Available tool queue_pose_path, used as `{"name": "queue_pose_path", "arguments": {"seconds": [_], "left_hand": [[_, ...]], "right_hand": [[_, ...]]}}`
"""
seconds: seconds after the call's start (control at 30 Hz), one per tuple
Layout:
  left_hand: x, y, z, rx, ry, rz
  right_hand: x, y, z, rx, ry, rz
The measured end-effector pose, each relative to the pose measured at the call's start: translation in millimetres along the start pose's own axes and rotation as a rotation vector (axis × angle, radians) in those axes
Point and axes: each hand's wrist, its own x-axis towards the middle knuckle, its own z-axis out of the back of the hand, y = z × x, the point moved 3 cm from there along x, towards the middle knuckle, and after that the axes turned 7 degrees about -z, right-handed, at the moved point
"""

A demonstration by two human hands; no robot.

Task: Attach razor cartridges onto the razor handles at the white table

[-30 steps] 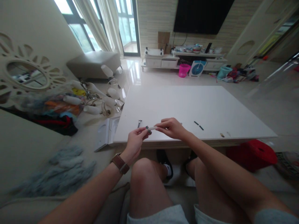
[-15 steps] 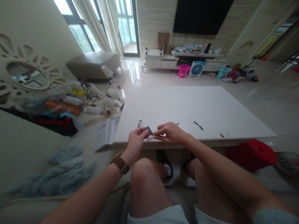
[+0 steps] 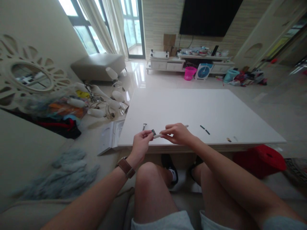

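Observation:
Over the near edge of the white table [image 3: 177, 107], my left hand [image 3: 141, 144] pinches a small dark green, flat rectangular piece [image 3: 153, 131] between thumb and fingers. Close on its right, my right hand [image 3: 178, 134] is closed on a short white stick-like piece [image 3: 157, 136]. The left end of that white piece reaches the fingers of my left hand, just below the green piece. Whether the two pieces touch, I cannot tell. A small metal tool [image 3: 144, 126] lies on the table beyond my left hand. Behind my right hand a pale tip [image 3: 186, 126] shows, mostly hidden.
Two thin dark green strips [image 3: 205, 129] lie right of my right hand. Farther right are a small brownish piece [image 3: 229, 139] and a clear scrap [image 3: 235, 138]. An open white box [image 3: 106, 138] stands off the table's left edge, a red stool [image 3: 261, 159] off the right.
The white piece, lower before, now lies higher, in line between my hands. My right fingers have drawn slightly right, away from the green piece. My left hand still holds that piece.

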Motion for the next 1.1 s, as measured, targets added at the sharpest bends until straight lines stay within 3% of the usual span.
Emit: {"name": "queue_pose_path", "arguments": {"seconds": [0.17, 0.53, 0.8, 1.1], "left_hand": [[-1, -2, -0.2, -0.038, -0.024, 0.026], [1, 2, 0.3, -0.137, -0.063, 0.035], [-1, -1, -0.5, -0.141, -0.06, 0.051], [-3, -1, -2.5, -0.137, -0.058, 0.069]], "right_hand": [[-2, 4, -3, 0.002, 0.065, 0.109], [-3, 5, -2, 0.009, -0.125, 0.242], [-3, 3, -2, 0.026, -0.115, 0.238], [-4, -6, -3, 0.065, -0.036, 0.082]]}}
